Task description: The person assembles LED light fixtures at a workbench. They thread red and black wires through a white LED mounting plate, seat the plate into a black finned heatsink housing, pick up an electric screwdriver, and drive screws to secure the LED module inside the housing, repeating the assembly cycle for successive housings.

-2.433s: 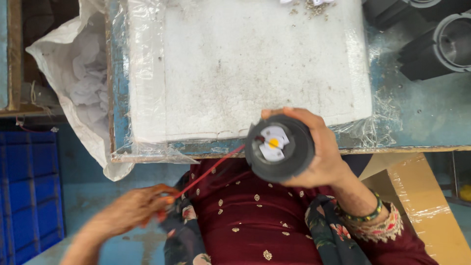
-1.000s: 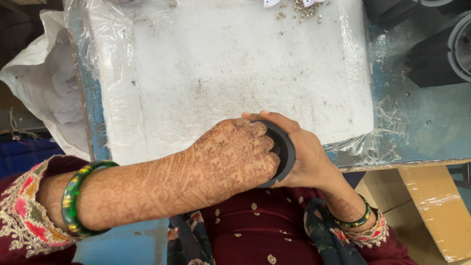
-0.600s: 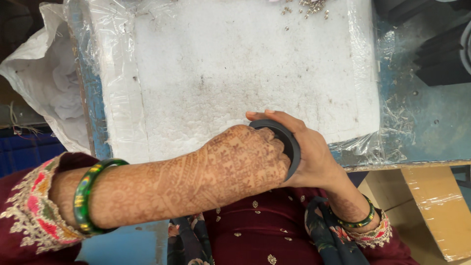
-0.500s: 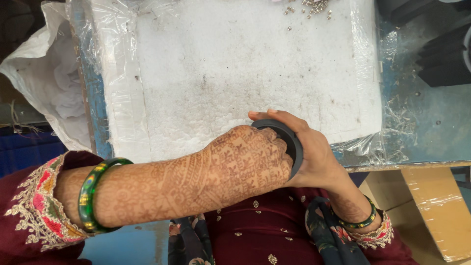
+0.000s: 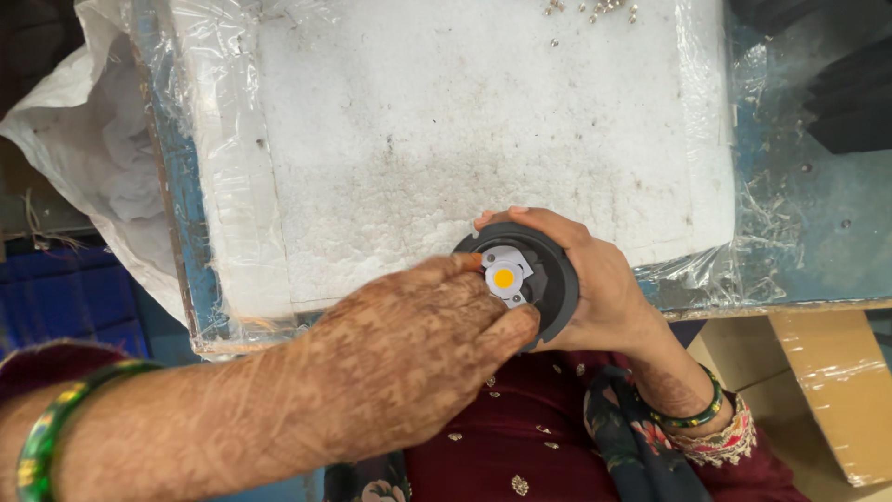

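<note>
While the foam slab [image 5: 483,139] lies wrapped in plastic on the table [image 5: 799,251], I keep the housing [image 5: 548,279] at its near edge, just above my lap. My right hand [image 5: 595,279] is closed around the dark round housing from behind. My left hand [image 5: 418,353] covers its front, fingertips on the rim beside the small white plate with the yellow chip [image 5: 504,277]. I think a careless finger could smear or scratch the chip. Loose screws [image 5: 595,9] lie far away.

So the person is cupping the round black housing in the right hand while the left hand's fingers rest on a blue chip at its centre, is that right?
Not quite: the head view shows the chip is yellow on a white plate, not blue. The right hand does cup the round black housing, and the left hand rests on it.
</note>
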`<state>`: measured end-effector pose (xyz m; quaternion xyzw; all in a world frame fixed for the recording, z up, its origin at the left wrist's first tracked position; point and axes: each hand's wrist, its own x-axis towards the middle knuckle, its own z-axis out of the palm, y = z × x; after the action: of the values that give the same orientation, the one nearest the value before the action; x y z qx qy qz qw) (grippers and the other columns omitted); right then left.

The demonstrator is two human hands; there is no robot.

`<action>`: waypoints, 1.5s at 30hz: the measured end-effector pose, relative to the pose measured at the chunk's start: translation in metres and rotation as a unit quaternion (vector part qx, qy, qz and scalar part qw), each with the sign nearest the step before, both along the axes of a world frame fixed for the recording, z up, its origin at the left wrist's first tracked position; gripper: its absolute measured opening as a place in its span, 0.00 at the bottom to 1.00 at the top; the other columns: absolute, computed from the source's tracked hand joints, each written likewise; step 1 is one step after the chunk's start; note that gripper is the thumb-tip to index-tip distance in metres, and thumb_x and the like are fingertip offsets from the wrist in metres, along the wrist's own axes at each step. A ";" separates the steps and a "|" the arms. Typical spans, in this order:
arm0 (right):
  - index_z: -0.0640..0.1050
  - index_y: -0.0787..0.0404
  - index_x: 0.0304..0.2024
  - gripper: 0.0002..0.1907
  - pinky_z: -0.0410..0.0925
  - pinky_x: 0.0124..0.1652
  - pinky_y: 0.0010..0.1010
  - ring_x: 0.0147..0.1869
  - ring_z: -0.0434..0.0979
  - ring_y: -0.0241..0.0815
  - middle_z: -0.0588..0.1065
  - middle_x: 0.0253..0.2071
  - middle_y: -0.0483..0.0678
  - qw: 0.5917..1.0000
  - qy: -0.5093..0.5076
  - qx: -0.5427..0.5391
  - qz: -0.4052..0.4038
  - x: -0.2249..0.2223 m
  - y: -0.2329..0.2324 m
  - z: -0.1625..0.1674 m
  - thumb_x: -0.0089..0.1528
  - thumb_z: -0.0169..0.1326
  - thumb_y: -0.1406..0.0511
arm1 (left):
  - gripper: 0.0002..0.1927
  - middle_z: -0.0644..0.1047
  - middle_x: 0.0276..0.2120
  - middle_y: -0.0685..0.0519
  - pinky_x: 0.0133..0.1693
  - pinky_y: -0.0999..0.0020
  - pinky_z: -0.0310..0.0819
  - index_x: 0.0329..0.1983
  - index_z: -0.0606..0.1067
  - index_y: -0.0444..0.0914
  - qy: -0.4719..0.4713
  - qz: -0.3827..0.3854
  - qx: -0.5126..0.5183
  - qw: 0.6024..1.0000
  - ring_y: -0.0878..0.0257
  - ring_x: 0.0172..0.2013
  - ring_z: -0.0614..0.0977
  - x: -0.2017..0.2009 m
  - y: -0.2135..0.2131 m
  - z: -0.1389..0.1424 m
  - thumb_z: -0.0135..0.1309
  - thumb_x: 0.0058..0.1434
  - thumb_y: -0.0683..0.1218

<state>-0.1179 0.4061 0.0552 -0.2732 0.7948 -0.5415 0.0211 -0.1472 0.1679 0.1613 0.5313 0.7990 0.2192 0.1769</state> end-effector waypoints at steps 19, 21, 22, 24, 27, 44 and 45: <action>0.60 0.63 0.68 0.55 0.71 0.64 0.38 0.66 0.79 0.51 0.75 0.63 0.53 1.000 -0.005 0.013 -0.016 0.002 0.001 0.000 0.47 0.75 0.54 | 0.14 0.79 0.43 0.55 0.68 0.49 0.60 0.50 0.72 0.47 0.079 -0.036 0.056 0.995 0.59 0.55 0.80 0.001 -0.018 -0.032 0.55 0.62 0.44; 0.59 0.64 0.68 0.55 0.71 0.63 0.38 0.66 0.79 0.52 0.75 0.63 0.54 1.000 -0.012 0.019 -0.017 0.002 0.001 0.001 0.47 0.75 0.54 | 0.11 0.81 0.53 0.59 0.71 0.44 0.54 0.43 0.75 0.48 0.181 -0.043 0.057 0.981 0.62 0.62 0.77 -0.011 -0.028 -0.033 0.57 0.57 0.46; 0.60 0.63 0.68 0.55 0.71 0.63 0.37 0.66 0.79 0.51 0.75 0.63 0.54 1.000 -0.017 0.016 -0.018 0.002 0.000 0.001 0.47 0.75 0.54 | 0.09 0.81 0.51 0.59 0.72 0.46 0.52 0.43 0.76 0.47 0.201 -0.053 0.055 0.977 0.63 0.63 0.76 -0.013 -0.032 -0.033 0.58 0.59 0.46; 0.60 0.63 0.69 0.55 0.72 0.63 0.37 0.66 0.80 0.51 0.75 0.63 0.53 0.999 -0.025 0.010 -0.020 0.002 0.000 0.002 0.47 0.75 0.54 | 0.05 0.80 0.48 0.60 0.74 0.50 0.48 0.43 0.79 0.46 0.241 -0.074 0.052 0.966 0.65 0.65 0.73 -0.018 -0.038 -0.031 0.59 0.64 0.46; 0.60 0.63 0.69 0.56 0.71 0.63 0.37 0.66 0.80 0.51 0.75 0.63 0.53 0.999 -0.006 0.025 -0.027 0.002 -0.001 0.004 0.47 0.75 0.54 | 0.04 0.81 0.46 0.62 0.73 0.47 0.50 0.39 0.81 0.46 0.193 -0.066 0.068 0.977 0.65 0.64 0.73 -0.022 -0.033 -0.030 0.58 0.62 0.45; 0.63 0.64 0.71 0.56 0.70 0.69 0.41 0.70 0.78 0.49 0.75 0.66 0.55 0.995 -0.063 -0.075 -0.003 0.004 0.000 -0.004 0.47 0.75 0.54 | 0.05 0.81 0.48 0.48 0.67 0.51 0.57 0.36 0.77 0.40 0.222 -0.050 0.070 0.971 0.59 0.61 0.76 -0.017 -0.017 -0.023 0.55 0.58 0.44; 0.63 0.64 0.72 0.55 0.71 0.71 0.41 0.71 0.78 0.49 0.75 0.67 0.55 0.988 -0.096 -0.120 0.004 0.003 0.002 -0.003 0.48 0.75 0.55 | 0.07 0.80 0.45 0.49 0.65 0.49 0.59 0.37 0.77 0.39 0.182 -0.058 0.088 0.978 0.58 0.60 0.76 -0.020 -0.015 -0.020 0.55 0.57 0.45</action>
<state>-0.1145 0.4084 0.0527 -0.2235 0.7173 -0.6567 0.0660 -0.1670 0.1529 0.1411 0.6216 0.7630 0.1771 -0.0065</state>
